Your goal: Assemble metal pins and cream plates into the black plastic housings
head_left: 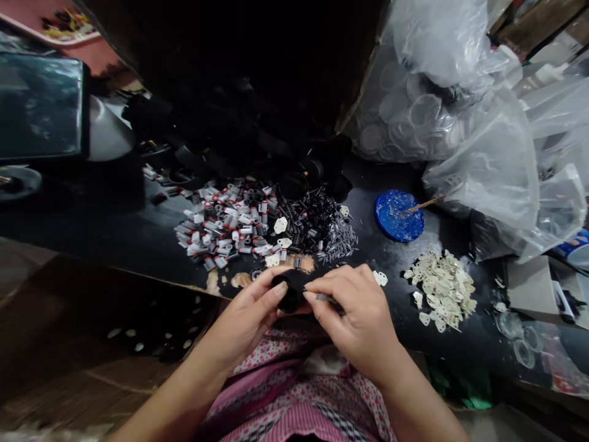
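My left hand [257, 304] is closed around a black cup-shaped plastic housing [291, 293], its round opening turned up toward me, at the near edge of the table. Against the housing's right side, my right hand [352, 304] pinches with thumb and forefinger, and a thin grey piece [326, 297] shows under its fingers. What the fingertips press into the housing is too small to make out. Just beyond the hands lie a pile of grey-and-white sleeves with red ends [225, 224], black springs [297, 224] and small grey pins [339, 238].
To the right are a heap of cream-coloured plates [442, 285] and a blue lid [399, 215] with a stick on it. Clear bags of round covers [400, 116] stand behind. A large dark box [239, 61] blocks the back. A dark screen [41, 107] stands left.
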A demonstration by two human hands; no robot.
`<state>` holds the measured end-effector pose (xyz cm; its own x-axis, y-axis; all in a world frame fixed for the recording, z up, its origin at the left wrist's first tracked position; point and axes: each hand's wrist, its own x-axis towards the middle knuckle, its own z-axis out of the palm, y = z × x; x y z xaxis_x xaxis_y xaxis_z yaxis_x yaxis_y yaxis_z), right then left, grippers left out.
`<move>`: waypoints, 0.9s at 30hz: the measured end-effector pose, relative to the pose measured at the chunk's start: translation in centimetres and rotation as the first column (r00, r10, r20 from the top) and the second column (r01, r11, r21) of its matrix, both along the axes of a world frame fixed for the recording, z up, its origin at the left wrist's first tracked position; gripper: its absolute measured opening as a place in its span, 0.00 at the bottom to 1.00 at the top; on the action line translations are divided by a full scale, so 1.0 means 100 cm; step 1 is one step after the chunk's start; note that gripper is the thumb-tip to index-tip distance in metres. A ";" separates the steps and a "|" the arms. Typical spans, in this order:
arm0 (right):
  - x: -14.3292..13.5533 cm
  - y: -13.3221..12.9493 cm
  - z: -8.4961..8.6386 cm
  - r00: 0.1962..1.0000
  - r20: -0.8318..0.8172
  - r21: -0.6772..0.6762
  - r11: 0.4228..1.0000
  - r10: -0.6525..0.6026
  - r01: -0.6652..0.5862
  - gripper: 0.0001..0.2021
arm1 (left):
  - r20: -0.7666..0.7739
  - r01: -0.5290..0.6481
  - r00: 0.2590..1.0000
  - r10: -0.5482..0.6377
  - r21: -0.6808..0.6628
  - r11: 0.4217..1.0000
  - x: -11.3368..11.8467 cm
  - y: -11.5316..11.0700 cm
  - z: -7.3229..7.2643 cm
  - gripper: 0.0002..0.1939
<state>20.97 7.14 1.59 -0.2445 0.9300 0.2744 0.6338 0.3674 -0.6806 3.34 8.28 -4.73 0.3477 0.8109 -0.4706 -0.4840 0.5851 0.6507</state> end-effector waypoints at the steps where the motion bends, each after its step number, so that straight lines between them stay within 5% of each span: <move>1: 0.001 0.001 0.001 0.999 0.045 0.006 1.000 0.022 -0.022 0.04 | 0.000 -0.001 1.000 0.001 -0.005 1.000 0.000 0.000 -0.001 0.11; 5: 0.007 0.004 0.010 0.994 0.094 -0.160 0.986 0.056 -0.040 0.06 | -0.025 -0.028 0.999 0.028 0.001 1.000 -0.003 0.001 -0.001 0.11; 9: 0.010 0.004 0.015 0.996 0.073 -0.444 0.896 0.047 -0.010 0.13 | -0.092 -0.088 0.992 0.091 0.044 0.995 -0.010 0.006 0.006 0.09; 19: 0.013 0.011 0.021 0.994 -0.003 -0.550 0.830 0.108 -0.091 0.09 | -0.312 0.081 0.950 -0.027 0.161 0.984 -0.021 0.010 -0.001 0.10; 22: 0.022 0.011 0.019 0.978 -0.189 -0.707 0.679 0.084 -0.195 0.10 | -0.452 0.170 0.891 -0.033 0.267 0.949 -0.032 0.012 0.002 0.12; 25: 0.029 0.010 0.013 0.846 -0.531 -0.742 0.463 0.035 -0.485 0.13 | -0.504 0.229 0.862 0.057 0.487 0.843 -0.040 0.008 0.005 0.13; 27: 0.029 0.009 0.007 0.788 -0.615 -0.714 0.432 -0.010 -0.552 0.14 | -0.496 0.199 0.850 0.177 0.614 0.764 -0.038 0.004 0.006 0.14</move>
